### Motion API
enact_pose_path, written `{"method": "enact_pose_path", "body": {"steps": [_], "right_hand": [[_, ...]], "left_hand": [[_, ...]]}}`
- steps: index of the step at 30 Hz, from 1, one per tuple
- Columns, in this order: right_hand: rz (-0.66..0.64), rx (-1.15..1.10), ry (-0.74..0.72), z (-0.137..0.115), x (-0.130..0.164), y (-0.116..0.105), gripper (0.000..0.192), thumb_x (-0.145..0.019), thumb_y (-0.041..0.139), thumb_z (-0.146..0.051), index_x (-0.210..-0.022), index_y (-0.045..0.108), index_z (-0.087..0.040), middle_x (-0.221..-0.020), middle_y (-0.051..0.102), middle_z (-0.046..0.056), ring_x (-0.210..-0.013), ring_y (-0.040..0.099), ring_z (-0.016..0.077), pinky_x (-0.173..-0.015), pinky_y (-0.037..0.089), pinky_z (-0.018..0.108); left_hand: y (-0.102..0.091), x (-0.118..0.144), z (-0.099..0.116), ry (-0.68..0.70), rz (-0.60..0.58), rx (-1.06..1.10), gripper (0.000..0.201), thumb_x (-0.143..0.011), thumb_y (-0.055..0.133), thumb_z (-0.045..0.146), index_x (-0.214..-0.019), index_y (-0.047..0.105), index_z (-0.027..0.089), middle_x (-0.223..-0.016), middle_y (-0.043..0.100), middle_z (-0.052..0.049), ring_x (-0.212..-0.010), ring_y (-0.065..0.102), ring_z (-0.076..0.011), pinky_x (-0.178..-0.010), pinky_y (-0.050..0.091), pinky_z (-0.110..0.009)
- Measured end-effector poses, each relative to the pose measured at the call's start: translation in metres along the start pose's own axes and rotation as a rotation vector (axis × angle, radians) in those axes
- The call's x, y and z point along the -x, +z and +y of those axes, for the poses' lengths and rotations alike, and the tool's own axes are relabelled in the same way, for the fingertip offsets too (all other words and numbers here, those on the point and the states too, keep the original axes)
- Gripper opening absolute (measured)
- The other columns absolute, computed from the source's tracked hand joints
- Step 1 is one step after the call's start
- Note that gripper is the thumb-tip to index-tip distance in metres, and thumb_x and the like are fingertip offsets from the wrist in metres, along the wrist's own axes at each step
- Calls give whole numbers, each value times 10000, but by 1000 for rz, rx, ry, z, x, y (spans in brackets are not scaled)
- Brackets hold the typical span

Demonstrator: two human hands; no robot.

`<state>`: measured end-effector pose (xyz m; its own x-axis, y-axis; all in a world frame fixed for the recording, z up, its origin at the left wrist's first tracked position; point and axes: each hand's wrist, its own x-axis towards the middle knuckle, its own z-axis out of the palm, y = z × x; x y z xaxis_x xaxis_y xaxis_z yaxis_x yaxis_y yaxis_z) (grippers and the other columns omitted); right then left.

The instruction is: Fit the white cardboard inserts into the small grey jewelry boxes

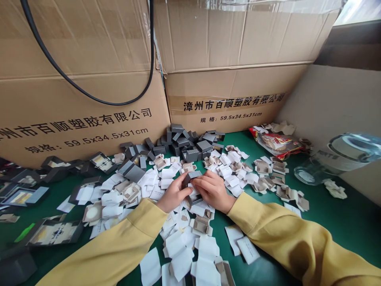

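Both hands meet at the middle of the green worktop [342, 226], closed around one small grey box [190, 177] that sits pinched between them, raised a little above the litter of paper. The left hand [173, 194] cups it from about eight o'clock, fingers curled over the near side; the right hand [212, 190] presses in from four o'clock, its fingers laid along the box's right edge and lower part. The box looks to me like thin rigid card: very light, stiff enough to keep its corners, but likely to dent or pop open if squeezed across the broad faces, so the edges and corners seem the sounder places to hold it, which is roughly where the fingertips sit now. Its matt skin should not be slippery. Whether a lid is half off I cannot tell; the fingers hide the seam. All around the hands lie white paper slips [181, 254] and beige card inserts [201, 225], touching and overlapping. At twelve o'clock, near but apart from the hands, a heap of grey boxes [184, 145] rests against two big cardboard cartons [226, 107]. Open dark trays [53, 232] lie at nine o'clock, and at two o'clock a red snack packet [276, 143] and a clear jar on its side [336, 157].
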<state>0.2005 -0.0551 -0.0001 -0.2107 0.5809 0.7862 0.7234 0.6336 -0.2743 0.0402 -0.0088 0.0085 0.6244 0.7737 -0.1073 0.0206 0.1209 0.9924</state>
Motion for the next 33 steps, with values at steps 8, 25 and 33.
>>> {"method": "enact_pose_path", "body": {"steps": [8,25,33], "right_hand": [[-22,-69,-52,4,7,4,169,-897,475,-164,-1011,597,-192,-839,683,50,-659,549,132,-582,459,256],[-45,-77,-97,7,7,4,196,-898,456,-150,-1028,593,-198,-858,680,53,-718,552,149,-598,476,265],[-153,-20,-142,5,1,-4,176,-899,468,-288,-946,606,-190,-907,653,81,-756,545,168,-647,492,295]], "left_hand": [[6,-2,-9,197,48,-135,394,-732,618,203,-1119,559,164,-1063,621,-65,-981,556,-210,-952,400,-351],[4,-2,-15,183,64,-113,468,-681,596,85,-1139,545,168,-1166,600,-69,-1068,541,-216,-991,375,-345],[5,1,-11,-23,254,63,417,-684,579,175,-1100,572,169,-1105,641,-73,-1000,579,-240,-737,499,-299]]}}
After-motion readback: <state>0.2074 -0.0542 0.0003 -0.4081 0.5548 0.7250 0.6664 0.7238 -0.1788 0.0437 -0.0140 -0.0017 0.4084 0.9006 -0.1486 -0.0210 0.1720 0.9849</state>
